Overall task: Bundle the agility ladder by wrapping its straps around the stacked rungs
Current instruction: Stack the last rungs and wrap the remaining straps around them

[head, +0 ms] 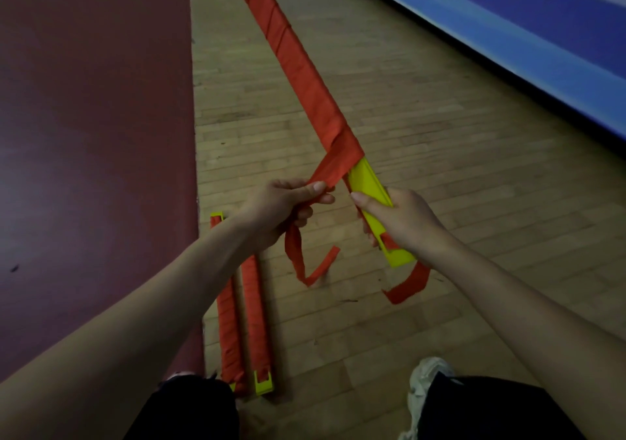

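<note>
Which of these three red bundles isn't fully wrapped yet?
The held bundle, gripped by the right hand: its near yellow end is bare; both floor bundles are wrapped.

Right hand (403, 217) grips bare yellow end of stacked rungs (367, 182); left hand (283, 207) pinches red strap (333, 168) leading off the wrap. Two wrapped bundles (245, 307) on wood floor (440, 175), near left.

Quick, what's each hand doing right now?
Left hand: closed, pinching the loose red strap.
Right hand: closed, gripping the bare end of the stacked yellow rungs.
</note>
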Demonstrator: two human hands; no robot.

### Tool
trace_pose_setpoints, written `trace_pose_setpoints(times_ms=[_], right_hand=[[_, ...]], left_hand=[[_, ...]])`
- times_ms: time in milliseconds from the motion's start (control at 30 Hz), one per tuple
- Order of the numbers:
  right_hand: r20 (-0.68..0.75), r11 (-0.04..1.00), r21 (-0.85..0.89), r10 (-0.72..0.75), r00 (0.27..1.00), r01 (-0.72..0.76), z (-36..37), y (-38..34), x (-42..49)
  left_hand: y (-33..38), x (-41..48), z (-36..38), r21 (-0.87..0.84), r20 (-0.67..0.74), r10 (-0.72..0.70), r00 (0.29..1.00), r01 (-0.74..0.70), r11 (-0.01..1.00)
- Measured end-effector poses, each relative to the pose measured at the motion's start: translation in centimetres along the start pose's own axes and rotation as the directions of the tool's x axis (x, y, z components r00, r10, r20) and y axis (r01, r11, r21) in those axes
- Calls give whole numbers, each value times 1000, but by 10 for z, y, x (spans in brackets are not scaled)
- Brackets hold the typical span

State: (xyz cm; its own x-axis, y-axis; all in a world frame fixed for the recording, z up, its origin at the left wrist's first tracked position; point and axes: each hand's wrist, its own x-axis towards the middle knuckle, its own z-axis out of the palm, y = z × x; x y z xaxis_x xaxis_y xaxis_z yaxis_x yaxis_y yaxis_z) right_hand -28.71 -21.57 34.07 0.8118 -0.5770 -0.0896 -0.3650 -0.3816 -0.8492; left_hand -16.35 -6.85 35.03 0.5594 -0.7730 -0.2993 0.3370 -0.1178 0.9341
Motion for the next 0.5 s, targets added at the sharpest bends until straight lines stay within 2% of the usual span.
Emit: trace_pose_setpoints(times_ms=[200, 400, 500], right_hand=[[32, 995, 100, 25, 999, -28, -4, 2, 1], [39, 997, 26, 76, 996, -77, -6, 4, 0], [53, 994, -85, 79, 995, -74, -5, 10, 1]], left_hand=[[0, 2, 1, 34, -24, 55, 998, -54, 998], [6, -4, 7, 147, -60, 250, 966, -239, 960], [5, -4, 10, 163, -82, 287, 954, -272, 949]])
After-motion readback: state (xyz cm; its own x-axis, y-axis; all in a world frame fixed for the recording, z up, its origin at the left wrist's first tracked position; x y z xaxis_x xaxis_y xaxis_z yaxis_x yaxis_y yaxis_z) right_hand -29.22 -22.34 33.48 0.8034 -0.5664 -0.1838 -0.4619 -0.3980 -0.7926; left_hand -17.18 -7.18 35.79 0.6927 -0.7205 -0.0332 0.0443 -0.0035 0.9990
